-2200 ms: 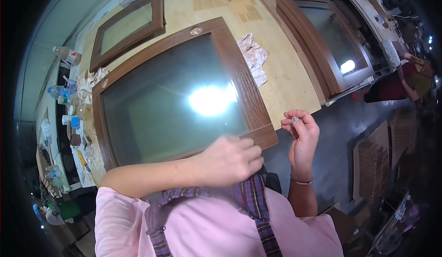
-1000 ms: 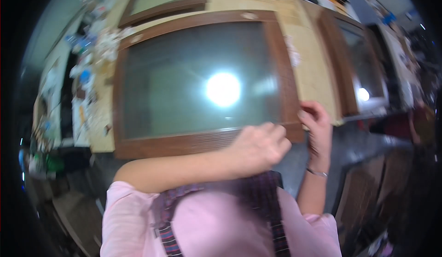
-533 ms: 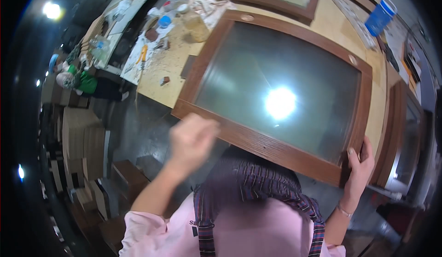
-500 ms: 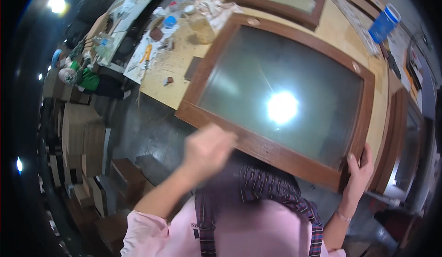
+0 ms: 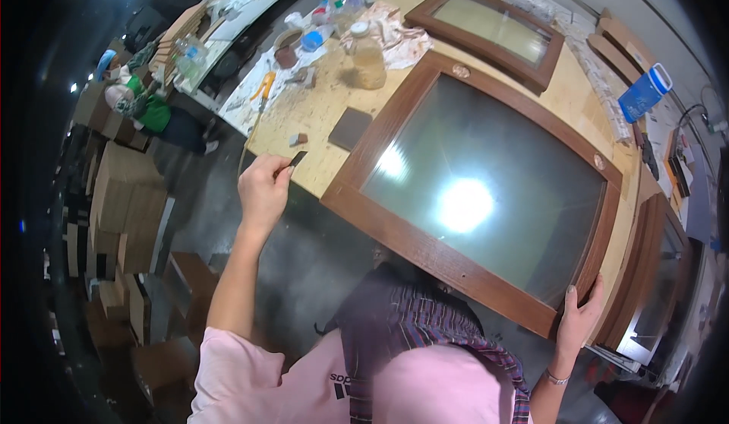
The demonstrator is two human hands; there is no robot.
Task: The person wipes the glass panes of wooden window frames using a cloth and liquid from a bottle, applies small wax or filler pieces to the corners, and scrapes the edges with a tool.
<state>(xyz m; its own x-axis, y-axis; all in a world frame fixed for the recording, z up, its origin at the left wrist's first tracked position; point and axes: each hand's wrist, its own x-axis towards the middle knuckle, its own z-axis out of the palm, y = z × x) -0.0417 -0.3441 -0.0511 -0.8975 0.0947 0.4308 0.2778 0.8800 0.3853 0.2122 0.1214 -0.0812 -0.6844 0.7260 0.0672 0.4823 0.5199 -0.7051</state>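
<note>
A brown wooden-framed glass door panel lies tilted on the worktable, its near edge jutting past the table toward me. My right hand grips its near right corner, thumb on top and fingers round the side edge. Off the table's left front edge, my left hand is closed in a pinch on a small thin dark piece; its exact kind is too small to tell. Close by on the tabletop sit a small brown-and-grey block and a dark square pad.
A second framed glass panel lies at the back. Jar of yellowish liquid, crumpled cloth, orange-handled cutter and blue jug stand or lie around. More frames are at right. Cardboard stacks and a person are at left.
My left hand has moved from the panel's near edge up and left, to beside the table's corner. My right hand stays on the panel's corner. The view has shifted a little.
</note>
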